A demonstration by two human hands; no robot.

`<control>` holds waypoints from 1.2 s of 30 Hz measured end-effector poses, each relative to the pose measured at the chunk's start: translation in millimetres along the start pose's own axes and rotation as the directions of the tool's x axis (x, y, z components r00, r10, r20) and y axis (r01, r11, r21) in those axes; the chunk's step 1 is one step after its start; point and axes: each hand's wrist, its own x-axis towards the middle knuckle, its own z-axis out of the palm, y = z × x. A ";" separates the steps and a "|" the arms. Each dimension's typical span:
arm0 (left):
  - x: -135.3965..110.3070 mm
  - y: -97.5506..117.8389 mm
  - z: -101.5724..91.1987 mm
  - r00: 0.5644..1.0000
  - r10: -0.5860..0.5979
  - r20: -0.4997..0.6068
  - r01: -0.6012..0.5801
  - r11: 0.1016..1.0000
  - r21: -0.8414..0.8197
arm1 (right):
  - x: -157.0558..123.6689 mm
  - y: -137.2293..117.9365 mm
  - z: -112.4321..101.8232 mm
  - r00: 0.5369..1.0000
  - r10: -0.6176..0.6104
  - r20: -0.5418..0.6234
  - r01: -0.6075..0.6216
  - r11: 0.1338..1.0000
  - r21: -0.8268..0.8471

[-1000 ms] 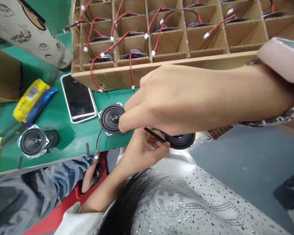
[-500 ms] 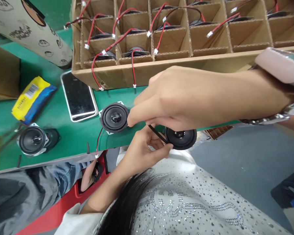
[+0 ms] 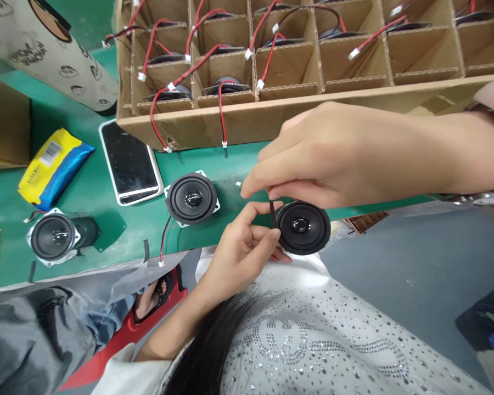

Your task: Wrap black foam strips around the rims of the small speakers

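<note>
My left hand (image 3: 249, 241) is closed at the left edge of a round black speaker (image 3: 307, 229), some fingers reaching beneath it. A thin black strip (image 3: 273, 214) stands up along that edge, its lower end under my left thumb. Just above, my right hand (image 3: 308, 159) has its index finger and thumb apart, the thumb close to the strip's top. A tiny white scrap (image 3: 238, 184) lies by the index fingertip. Another speaker (image 3: 192, 198), with a black rim and a red-black lead, lies face up on the green table to the left.
A divided cardboard box (image 3: 271, 109) of wired speakers stands along the back. Leftward are a phone (image 3: 130, 162), a yellow-blue packet (image 3: 53, 167), a speaker (image 3: 54, 237) on its base, a patterned cylinder (image 3: 66, 66) and loose black strips (image 3: 146, 250). Another person's foot (image 3: 148, 302) shows below.
My right hand has moved right, away from the left speaker, and its fingers have parted. The strip has swung from slanting to nearly upright. The white scrap now shows on the table.
</note>
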 end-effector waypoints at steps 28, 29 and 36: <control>4.6 12.4 12.7 0.997 -0.021 -0.078 0.036 0.979 0.200 | -6.0 -7.4 0.9 0.996 -0.069 0.062 0.061 0.991 0.120; 9.7 20.1 6.2 1.000 -0.007 -0.027 0.016 0.943 0.331 | -5.6 -7.1 0.1 0.995 -0.078 0.062 0.071 0.991 0.111; 44.1 54.6 -16.0 0.941 -0.059 0.335 -0.196 0.710 0.676 | -5.1 -1.1 -7.7 0.995 -0.079 0.055 0.074 0.993 0.091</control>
